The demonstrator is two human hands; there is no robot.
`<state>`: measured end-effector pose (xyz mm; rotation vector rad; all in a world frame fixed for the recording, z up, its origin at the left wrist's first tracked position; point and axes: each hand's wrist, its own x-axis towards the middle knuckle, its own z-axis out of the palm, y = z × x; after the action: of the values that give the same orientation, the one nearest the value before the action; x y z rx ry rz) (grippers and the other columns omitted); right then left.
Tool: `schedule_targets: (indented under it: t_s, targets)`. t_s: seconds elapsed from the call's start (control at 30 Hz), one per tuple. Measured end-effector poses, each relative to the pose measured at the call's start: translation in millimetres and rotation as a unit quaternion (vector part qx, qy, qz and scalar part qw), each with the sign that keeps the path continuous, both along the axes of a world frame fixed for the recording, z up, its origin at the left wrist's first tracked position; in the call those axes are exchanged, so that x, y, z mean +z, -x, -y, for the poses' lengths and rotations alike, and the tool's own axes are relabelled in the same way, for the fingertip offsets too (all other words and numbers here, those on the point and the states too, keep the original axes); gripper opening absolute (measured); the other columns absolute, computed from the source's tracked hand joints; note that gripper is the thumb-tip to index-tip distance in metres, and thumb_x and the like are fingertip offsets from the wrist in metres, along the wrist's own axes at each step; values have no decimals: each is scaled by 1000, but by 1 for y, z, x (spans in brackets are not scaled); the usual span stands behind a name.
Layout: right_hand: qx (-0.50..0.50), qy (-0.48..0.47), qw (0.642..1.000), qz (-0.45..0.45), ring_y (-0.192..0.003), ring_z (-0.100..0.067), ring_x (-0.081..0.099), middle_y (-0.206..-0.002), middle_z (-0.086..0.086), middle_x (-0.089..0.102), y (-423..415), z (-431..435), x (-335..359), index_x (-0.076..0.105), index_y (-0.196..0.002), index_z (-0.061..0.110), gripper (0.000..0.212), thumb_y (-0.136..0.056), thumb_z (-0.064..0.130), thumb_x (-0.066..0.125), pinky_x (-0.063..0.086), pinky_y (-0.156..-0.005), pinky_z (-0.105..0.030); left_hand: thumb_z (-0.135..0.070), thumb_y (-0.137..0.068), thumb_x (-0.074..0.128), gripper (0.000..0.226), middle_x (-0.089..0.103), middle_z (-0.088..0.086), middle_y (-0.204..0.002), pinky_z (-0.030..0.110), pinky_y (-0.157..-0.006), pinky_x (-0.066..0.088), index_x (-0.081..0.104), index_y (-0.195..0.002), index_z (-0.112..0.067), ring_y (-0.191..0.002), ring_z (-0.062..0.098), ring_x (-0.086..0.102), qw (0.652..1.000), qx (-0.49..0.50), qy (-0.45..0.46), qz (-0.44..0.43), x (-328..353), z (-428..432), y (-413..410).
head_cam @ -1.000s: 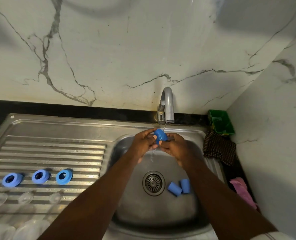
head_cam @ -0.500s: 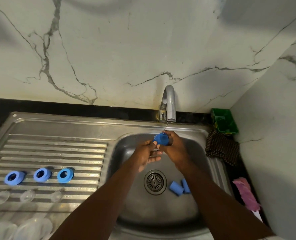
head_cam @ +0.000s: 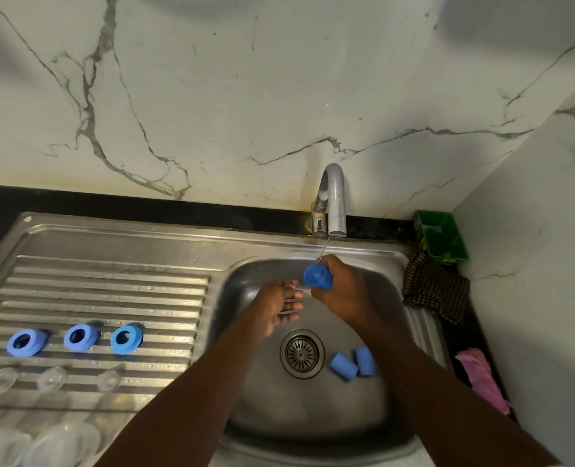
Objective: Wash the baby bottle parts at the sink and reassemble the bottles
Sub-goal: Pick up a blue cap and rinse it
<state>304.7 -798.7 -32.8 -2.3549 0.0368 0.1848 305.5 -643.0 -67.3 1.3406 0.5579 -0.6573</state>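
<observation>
Green tub (head_cam: 447,221) in rt corner, brown checked cloth (head_cam: 435,291) beside it, pink rag (head_cam: 481,377) nearer cam

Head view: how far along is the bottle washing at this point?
Looks done: three blue rings and three clear teats set out on the drainboard. In hand: the right hand holds a blue cap under the thin stream from the tap, left hand open beside it. Left: two blue caps lying in the basin, then reassembly; no bottle is assembled yet.
</observation>
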Motion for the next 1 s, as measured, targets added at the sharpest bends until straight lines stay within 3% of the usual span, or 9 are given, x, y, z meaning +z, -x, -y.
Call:
schedule_targets:
  t_s: [0.17, 0.27, 0.33, 0.43, 0.57, 0.67, 0.8, 0.9, 1.0]
  targets:
    - [-51, -20, 998, -24, -98, -13, 60, -110, 2, 62, -4, 7, 12, 54, -125, 18, 51, -81, 18, 80, 44, -80, -22, -18, -104, 48, 22, 72, 7, -109, 39, -84, 57, 64, -120, -16, -98, 25, 68, 1000, 11, -5, -5, -4, -9, 1]
    - [14, -59, 997, -47, -90, -3, 57, -105, 5, 61, -1, 4, 16, 55, -119, 14, 46, -80, 9, 80, 44, -75, -14, -20, -105, 48, 22, 73, 7, -110, 39, -86, 58, 63, -121, -16, -103, 26, 69, 1000, 6, -7, 1, 0, -8, 0]
    - [17, -91, 994, -62, -88, -1, 57, -102, 7, 61, -1, 7, 15, 56, -114, 15, 46, -77, 6, 82, 47, -77, -16, -20, -105, 47, 24, 72, 6, -110, 39, -86, 58, 62, -124, -16, -102, 25, 69, 1000, 3, -3, 10, 2, -7, -3]
    - [-43, -139, 988, -59, -88, -6, 60, -99, 5, 62, -4, 6, 14, 57, -114, 15, 44, -78, 5, 80, 45, -71, -16, -20, -105, 47, 25, 71, 6, -112, 38, -85, 57, 62, -125, -16, -100, 24, 69, 1000, 5, 4, 17, 7, -8, -5]
    - [14, -194, 976, -93, -98, -14, 64, -105, 3, 66, 0, 7, 11, 59, -117, 11, 48, -76, -1, 80, 52, -79, -18, -21, -105, 49, 26, 71, 9, -116, 37, -84, 58, 62, -127, -15, -101, 23, 69, 1000, -11, 5, 22, 9, -8, -1]
    - [-46, -232, 968, -83, -102, -17, 64, -108, 0, 67, -2, 5, 13, 60, -119, 9, 47, -77, -6, 77, 52, -80, -18, -28, -105, 50, 27, 72, 7, -116, 39, -87, 59, 64, -124, -17, -102, 23, 70, 1000, 1, 7, 19, 11, -9, -1]
    - [-31, -301, 946, -115, -109, -20, 65, -121, -7, 66, 0, 2, 9, 56, -131, 8, 53, -82, -9, 69, 57, -83, -24, -39, -102, 54, 31, 74, 12, -106, 36, -82, 61, 66, -113, -13, -94, 25, 72, 999, 37, 24, 23, 19, -8, -3]
    - [-44, -382, 914, -133, -112, -27, 66, -122, -13, 66, 3, 5, 4, 56, -130, 7, 54, -81, -15, 64, 58, -89, -34, -28, -99, 60, 25, 73, 15, -108, 33, -81, 60, 63, -117, -10, -90, 23, 72, 997, 30, 49, 58, 25, -7, -6]
    - [-81, -445, 880, -146, -113, -29, 65, -124, -16, 64, 3, 3, 3, 57, -127, 6, 51, -84, -20, 52, 57, -88, -33, -17, -96, 63, 25, 72, 14, -115, 30, -81, 60, 64, -120, -10, -98, 23, 73, 993, 13, 61, 98, 27, -5, -9]
